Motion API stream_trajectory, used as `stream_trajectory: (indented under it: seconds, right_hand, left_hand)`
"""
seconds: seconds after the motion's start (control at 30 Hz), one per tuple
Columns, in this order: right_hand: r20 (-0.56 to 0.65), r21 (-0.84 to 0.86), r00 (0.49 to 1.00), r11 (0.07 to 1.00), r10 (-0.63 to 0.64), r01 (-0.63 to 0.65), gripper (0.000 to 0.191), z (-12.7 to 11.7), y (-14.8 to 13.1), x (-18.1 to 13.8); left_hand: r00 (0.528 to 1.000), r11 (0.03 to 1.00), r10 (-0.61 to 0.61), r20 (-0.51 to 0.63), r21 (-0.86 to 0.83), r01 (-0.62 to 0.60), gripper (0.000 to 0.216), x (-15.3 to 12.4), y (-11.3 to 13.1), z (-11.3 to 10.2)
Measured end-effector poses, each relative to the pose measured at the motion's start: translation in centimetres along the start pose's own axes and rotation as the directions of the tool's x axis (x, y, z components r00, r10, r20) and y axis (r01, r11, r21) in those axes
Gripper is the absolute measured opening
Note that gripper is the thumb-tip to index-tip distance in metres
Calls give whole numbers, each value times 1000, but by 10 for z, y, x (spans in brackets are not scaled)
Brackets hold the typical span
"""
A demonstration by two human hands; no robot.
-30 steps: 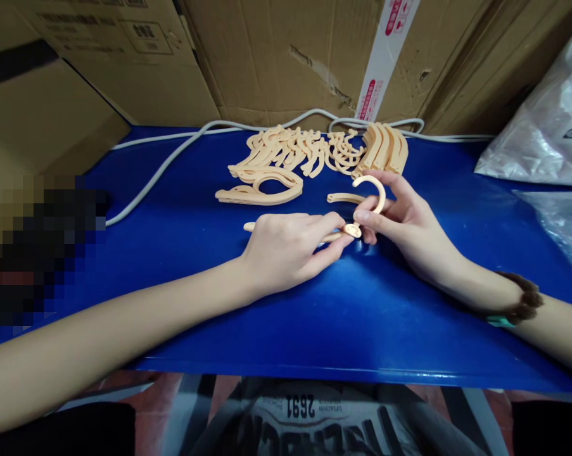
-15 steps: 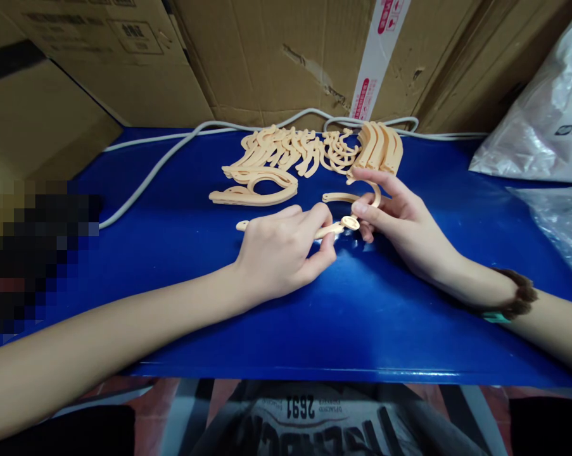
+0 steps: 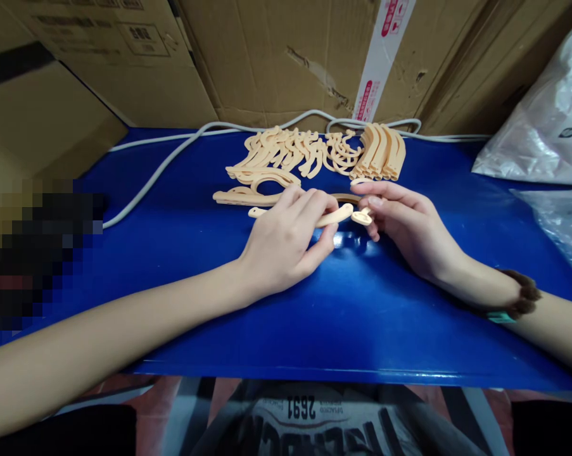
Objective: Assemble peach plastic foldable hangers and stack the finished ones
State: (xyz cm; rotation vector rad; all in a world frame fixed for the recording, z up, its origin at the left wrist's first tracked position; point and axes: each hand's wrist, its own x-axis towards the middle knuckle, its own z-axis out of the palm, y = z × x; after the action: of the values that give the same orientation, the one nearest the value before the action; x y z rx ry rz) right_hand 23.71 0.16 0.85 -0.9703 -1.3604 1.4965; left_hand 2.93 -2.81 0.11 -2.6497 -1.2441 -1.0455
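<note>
My left hand pinches a cream plastic hanger arm between thumb and fingers. One end of the arm sticks out left of the hand, while the other points at my right hand. That hand grips a cream hanger hook by its curved part, mostly hidden by the fingers. The hook's flat round base faces up, very close to the arm's tip; whether they touch I cannot tell. Behind the hands another curved arm lies on the blue table. Folded hanger pieces lie just beyond my left hand.
Along the back lie a pile of thin curved arms, a heap of hooks and a stack of wider arms. A white cable runs behind them. Cardboard boxes and a plastic bag border the table.
The hanger arm's end has come away from the hook's round base and tilted up. My left hand has moved slightly up; my right hand has turned the hook, hiding more of its curve.
</note>
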Motion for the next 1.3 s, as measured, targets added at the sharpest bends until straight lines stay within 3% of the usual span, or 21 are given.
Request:
stream_trajectory:
  seconds: [0.43,0.67,0.9,1.1,1.3]
  right_hand:
    - [78,-36,995,997,-69,72,10,1,-2,-1]
    - [-10,40,1000,999,-17,17,14,-3,0,2]
    - [23,-11,999,999,-39,39,15,-1,-1,1]
    - [-71,34,997,999,12,-9,19,-1,-2,2]
    - [-65,36,998,999,11,-9,19,-2,-2,3]
  left_hand:
    - [1000,997,16,-2,-81,-17,14,0,-3,1]
    - [1000,998,3,9,-63,-3,16,-1,-3,1]
    - [1000,998,6,30,-67,-4,17,-1,-3,3]
    - [998,996,-35,49,-86,39,17,-2,-1,2]
    - [997,992,-60,47,-108,65,15,-3,0,1]
